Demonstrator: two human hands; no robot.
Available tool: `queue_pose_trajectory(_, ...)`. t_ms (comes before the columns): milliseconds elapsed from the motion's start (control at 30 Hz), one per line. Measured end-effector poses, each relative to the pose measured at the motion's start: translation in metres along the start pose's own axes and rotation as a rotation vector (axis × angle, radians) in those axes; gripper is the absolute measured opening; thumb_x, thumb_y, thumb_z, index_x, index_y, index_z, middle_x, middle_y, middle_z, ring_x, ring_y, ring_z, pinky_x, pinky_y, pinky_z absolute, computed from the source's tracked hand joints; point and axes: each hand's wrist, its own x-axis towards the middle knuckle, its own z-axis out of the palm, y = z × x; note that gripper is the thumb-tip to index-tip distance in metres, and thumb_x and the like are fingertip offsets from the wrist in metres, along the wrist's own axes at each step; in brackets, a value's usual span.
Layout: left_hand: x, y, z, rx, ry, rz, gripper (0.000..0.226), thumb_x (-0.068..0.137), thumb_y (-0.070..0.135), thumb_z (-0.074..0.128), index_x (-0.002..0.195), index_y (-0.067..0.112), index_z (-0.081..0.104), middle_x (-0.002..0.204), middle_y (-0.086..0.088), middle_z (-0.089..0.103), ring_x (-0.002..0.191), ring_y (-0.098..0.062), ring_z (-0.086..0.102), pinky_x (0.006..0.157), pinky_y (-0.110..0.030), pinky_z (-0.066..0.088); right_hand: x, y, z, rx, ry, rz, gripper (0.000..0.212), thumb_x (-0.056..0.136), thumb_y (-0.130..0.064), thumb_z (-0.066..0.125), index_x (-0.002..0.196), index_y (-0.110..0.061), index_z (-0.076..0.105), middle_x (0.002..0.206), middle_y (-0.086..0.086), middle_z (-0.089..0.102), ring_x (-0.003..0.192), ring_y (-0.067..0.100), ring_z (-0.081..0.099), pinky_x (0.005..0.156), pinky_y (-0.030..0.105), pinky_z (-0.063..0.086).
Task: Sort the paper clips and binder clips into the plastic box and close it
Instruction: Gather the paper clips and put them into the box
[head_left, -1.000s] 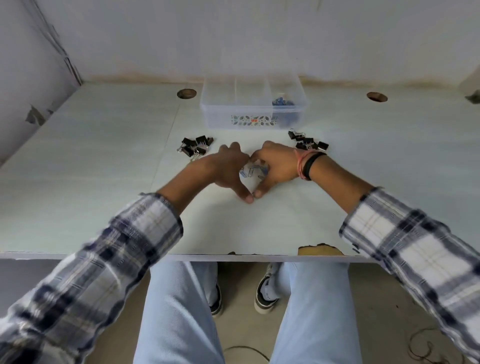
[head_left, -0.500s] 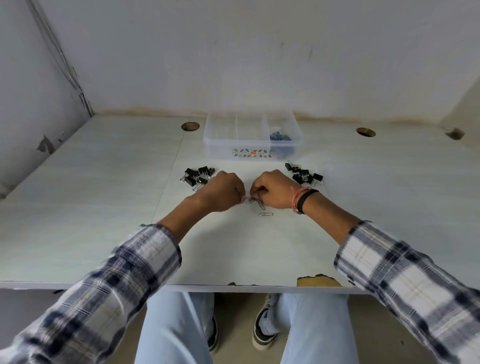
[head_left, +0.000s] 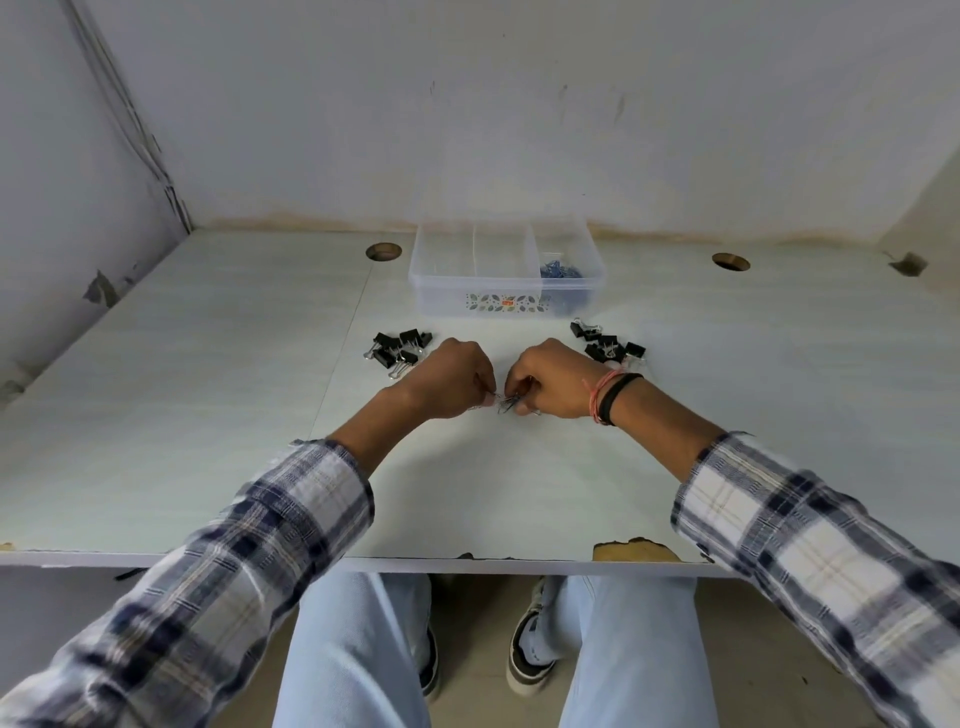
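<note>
Two hands meet near the middle of the table (head_left: 156, 415), fingers curled: the left hand (head_left: 451, 378) and the right hand (head_left: 551, 378) each pinch at a small tangle of paper clips (head_left: 506, 402) between them. Beyond, one heap of black binder clips (head_left: 399, 347) lies left and another heap (head_left: 607, 343) right. Toward the far edge stands the open plastic box (head_left: 506, 296), blue clips (head_left: 560, 270) in its right compartment. Its front label (head_left: 506, 302) shows leaf patterns; any writing is too small to read.
</note>
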Motion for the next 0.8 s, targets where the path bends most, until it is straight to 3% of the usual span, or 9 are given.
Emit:
queue_pose_trajectory(133, -0.001, 0.003, 0.007, 0.025, -0.031, -0.047, 0.018, 0.089, 0.003, 0.061, 0.094, 0.003, 0.078, 0.099, -0.011, 0.077, 0.094, -0.027, 0.07, 0.083, -0.033, 0.057, 0.0, -0.003, 0.005, -0.011, -0.003, 0.042, 0.018, 0.088, -0.011, 0.072, 0.106, -0.008, 0.074, 0.106, 0.012, 0.073, 0.093, 0.025, 0.068, 0.085, 0.031, 0.055)
queue_pose_trajectory(267, 0.001, 0.004, 0.013, 0.1, -0.066, -0.068, 0.022, 0.09, 0.004, 0.051, 0.097, -0.001, 0.071, 0.104, -0.019, 0.068, 0.098, -0.035, 0.066, 0.088, -0.045, 0.056, 0.002, -0.007, 0.009, -0.061, -0.041, 0.085, 0.018, 0.09, -0.011, 0.063, 0.106, -0.007, 0.07, 0.109, 0.014, 0.069, 0.096, 0.029, 0.066, 0.084, 0.034, 0.055)
queue_pose_trajectory(400, -0.004, 0.007, 0.02, 0.19, -0.018, -0.022, 0.021, 0.09, 0.002, 0.051, 0.108, 0.002, 0.062, 0.114, -0.02, 0.055, 0.103, -0.038, 0.057, 0.09, -0.044, 0.049, -0.001, -0.009, 0.013, -0.129, -0.026, 0.06, 0.003, 0.09, -0.013, 0.059, 0.088, -0.01, 0.059, 0.099, 0.013, 0.059, 0.088, 0.026, 0.054, 0.074, 0.033, 0.045)
queue_pose_trajectory(467, -0.005, 0.006, 0.023, 0.191, -0.008, -0.004, 0.021, 0.086, -0.002, 0.052, 0.106, 0.002, 0.059, 0.111, -0.02, 0.056, 0.101, -0.038, 0.057, 0.086, -0.042, 0.049, -0.004, -0.01, 0.014, -0.13, -0.012, 0.051, 0.007, 0.09, -0.011, 0.057, 0.085, -0.013, 0.053, 0.093, 0.009, 0.051, 0.085, 0.025, 0.051, 0.071, 0.031, 0.041)
queue_pose_trajectory(600, -0.007, 0.005, 0.026, 0.18, -0.018, -0.026, 0.025, 0.085, -0.005, 0.05, 0.109, 0.0, 0.053, 0.109, -0.022, 0.055, 0.099, -0.039, 0.055, 0.077, -0.042, 0.046, -0.006, -0.009, 0.013, -0.081, 0.012, 0.068, 0.001, 0.088, -0.011, 0.057, 0.087, -0.012, 0.057, 0.092, 0.011, 0.059, 0.084, 0.031, 0.061, 0.071, 0.035, 0.051)
queue_pose_trajectory(667, -0.007, 0.005, 0.028, 0.19, -0.026, -0.035, 0.025, 0.087, -0.003, 0.05, 0.111, -0.001, 0.05, 0.108, -0.024, 0.055, 0.099, -0.04, 0.055, 0.072, -0.038, 0.039, -0.006, -0.009, 0.015, -0.031, 0.044, 0.077, 0.01, 0.088, -0.018, 0.063, 0.092, -0.009, 0.064, 0.095, 0.013, 0.066, 0.085, 0.031, 0.064, 0.076, 0.038, 0.056)
queue_pose_trajectory(800, -0.004, 0.004, 0.027, 0.141, -0.027, -0.057, 0.027, 0.089, 0.0, 0.052, 0.116, -0.002, 0.05, 0.111, -0.026, 0.058, 0.104, -0.042, 0.057, 0.081, -0.043, 0.048, -0.005, -0.007, 0.017, 0.109, 0.13, 0.116, 0.009, 0.082, -0.02, 0.073, 0.085, -0.012, 0.07, 0.079, 0.006, 0.07, 0.073, 0.024, 0.068, 0.072, 0.032, 0.058)
